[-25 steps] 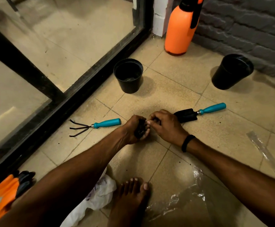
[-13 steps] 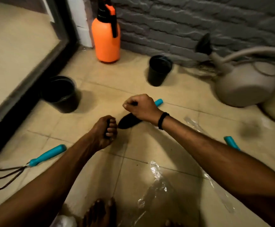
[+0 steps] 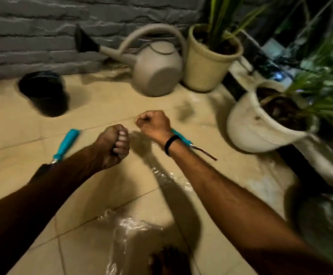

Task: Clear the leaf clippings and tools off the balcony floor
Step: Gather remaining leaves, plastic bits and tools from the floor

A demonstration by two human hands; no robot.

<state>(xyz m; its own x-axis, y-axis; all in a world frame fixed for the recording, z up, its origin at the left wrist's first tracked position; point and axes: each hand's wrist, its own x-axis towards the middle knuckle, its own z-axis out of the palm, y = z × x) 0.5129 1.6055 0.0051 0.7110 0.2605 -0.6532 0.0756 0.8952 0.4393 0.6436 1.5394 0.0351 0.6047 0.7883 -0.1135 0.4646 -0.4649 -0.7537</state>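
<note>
Our left hand (image 3: 114,146) sits at centre frame as a tight fist, with a dark scrap (image 3: 113,151) just showing between the curled fingers; it is too blurred to say what it is. Up and to the right, our right hand (image 3: 153,124) is also a closed fist, and nothing shows inside it. A black wristband (image 3: 171,143) circles that wrist.

A trowel (image 3: 67,144) with a teal handle lies on the tiled floor (image 3: 102,96) at left, its blade mostly hidden under our left forearm. A second teal-handled tool (image 3: 182,137) lies under our right wrist, its thin dark tip pointing lower right.

In the upper left, a black pot (image 3: 44,94) stands by the grey brick wall (image 3: 32,36). A beige watering can (image 3: 155,74) touches a cream planter (image 3: 205,64) at the top. A white planter (image 3: 257,124) leans at the right edge. A clear plastic sheet (image 3: 133,225) lies crumpled at the bottom centre, beside a bare foot (image 3: 169,261).

Since half a second ago the view has swung right: the orange sprayer, the hand rake and the nearer black pot are gone, and both planters have come in. Our right hand has passed from over the trowel to above the second tool.
</note>
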